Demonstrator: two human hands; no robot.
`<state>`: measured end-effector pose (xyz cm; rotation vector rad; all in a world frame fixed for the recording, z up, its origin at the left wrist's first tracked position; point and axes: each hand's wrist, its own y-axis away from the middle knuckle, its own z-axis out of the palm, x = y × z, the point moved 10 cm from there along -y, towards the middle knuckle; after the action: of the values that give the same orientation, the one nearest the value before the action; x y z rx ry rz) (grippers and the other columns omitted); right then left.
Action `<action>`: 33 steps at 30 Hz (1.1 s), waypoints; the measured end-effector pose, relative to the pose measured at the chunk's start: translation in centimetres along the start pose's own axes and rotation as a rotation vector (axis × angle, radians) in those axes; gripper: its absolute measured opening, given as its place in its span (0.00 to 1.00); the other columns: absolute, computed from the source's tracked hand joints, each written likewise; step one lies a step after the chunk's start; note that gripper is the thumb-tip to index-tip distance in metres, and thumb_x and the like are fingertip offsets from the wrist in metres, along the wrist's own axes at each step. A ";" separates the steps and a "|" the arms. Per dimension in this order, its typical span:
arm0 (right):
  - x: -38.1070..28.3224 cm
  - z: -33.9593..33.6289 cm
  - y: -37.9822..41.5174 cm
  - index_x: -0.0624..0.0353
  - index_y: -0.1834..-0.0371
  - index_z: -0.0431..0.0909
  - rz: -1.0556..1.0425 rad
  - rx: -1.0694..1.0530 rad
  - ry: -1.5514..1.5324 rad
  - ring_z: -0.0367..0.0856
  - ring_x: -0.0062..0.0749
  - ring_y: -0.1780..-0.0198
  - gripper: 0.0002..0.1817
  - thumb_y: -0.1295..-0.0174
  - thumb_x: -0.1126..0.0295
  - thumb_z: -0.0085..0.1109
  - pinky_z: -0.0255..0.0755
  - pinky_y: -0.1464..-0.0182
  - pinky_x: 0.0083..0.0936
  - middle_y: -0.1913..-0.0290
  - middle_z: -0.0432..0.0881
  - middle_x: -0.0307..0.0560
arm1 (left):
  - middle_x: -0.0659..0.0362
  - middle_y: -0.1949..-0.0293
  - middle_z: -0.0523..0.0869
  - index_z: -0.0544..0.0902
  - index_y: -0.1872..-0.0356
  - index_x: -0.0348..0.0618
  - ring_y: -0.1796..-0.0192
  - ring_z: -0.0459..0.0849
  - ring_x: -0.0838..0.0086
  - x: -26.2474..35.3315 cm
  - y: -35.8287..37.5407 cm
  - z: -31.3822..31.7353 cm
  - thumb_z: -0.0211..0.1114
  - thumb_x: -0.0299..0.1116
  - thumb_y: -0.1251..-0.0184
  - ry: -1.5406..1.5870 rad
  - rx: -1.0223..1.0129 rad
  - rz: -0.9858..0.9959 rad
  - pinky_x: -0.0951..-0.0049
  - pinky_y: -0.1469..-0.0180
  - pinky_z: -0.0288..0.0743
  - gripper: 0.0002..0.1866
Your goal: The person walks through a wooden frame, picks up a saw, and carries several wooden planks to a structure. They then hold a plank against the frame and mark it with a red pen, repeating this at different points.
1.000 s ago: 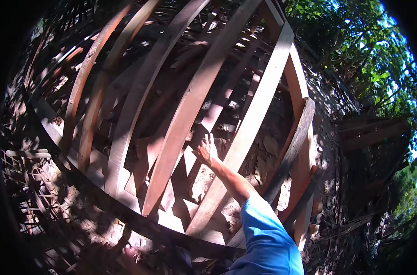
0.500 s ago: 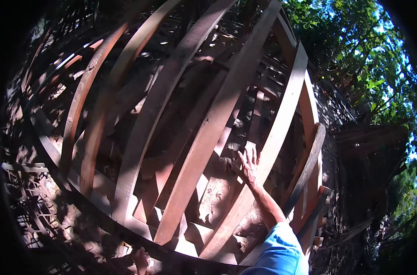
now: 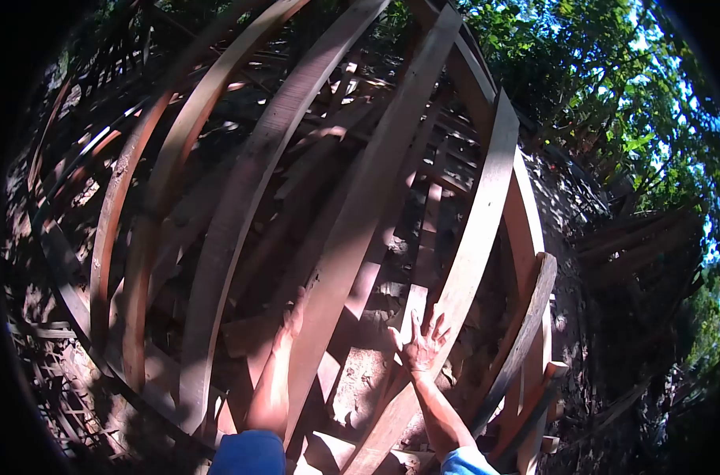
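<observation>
Since a moment ago the left hand [image 3: 295, 313] has come up from below to the middle plank [image 3: 360, 206], its grip hidden behind the wood, while the right hand [image 3: 420, 347], fingers spread, has dropped lower against the right-hand plank [image 3: 479, 229], gripping nothing.

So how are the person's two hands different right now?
The right hand is spread wide open, fingers fanned, lit by the sun; the left hand is in shade, partly hidden behind a long wooden plank, so its fingers are hard to see. The right hand lies by the next plank over; the left reaches up beside the middle one. Both arms stretch up from blue sleeves toward the leaning planks.
</observation>
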<state>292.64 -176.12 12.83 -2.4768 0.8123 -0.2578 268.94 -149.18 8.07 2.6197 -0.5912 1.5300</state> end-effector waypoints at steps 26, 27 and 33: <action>0.1 0.8 0.2 0.48 0.37 0.77 0.007 -0.009 0.008 0.36 0.62 0.20 0.35 0.41 0.38 0.60 0.31 0.24 0.65 0.20 0.46 0.59 | 0.34 0.34 0.69 0.67 0.33 0.29 0.31 0.67 0.41 -7.9 -7.2 -17.9 0.48 0.55 0.24 -0.445 0.622 0.069 0.53 0.31 0.64 0.35; 0.3 0.9 0.4 0.48 0.38 0.77 -0.003 0.019 -0.002 0.36 0.62 0.20 0.34 0.40 0.38 0.59 0.31 0.24 0.64 0.20 0.47 0.58 | 0.34 0.32 0.67 0.65 0.31 0.31 0.30 0.65 0.42 -11.1 -7.7 -16.7 0.49 0.55 0.25 -0.614 0.632 0.035 0.53 0.30 0.62 0.36; 0.4 0.8 0.3 0.50 0.41 0.80 0.005 0.055 -0.091 0.37 0.59 0.19 0.31 0.38 0.40 0.57 0.30 0.24 0.63 0.19 0.48 0.55 | 0.37 0.28 0.61 0.53 0.24 0.37 0.26 0.60 0.43 -10.1 9.9 -15.9 0.49 0.54 0.24 -0.130 0.719 -0.017 0.48 0.26 0.53 0.39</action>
<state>293.08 -176.23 12.05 -2.4157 0.7633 -0.1628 247.84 -151.65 6.16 3.2257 0.0022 1.8406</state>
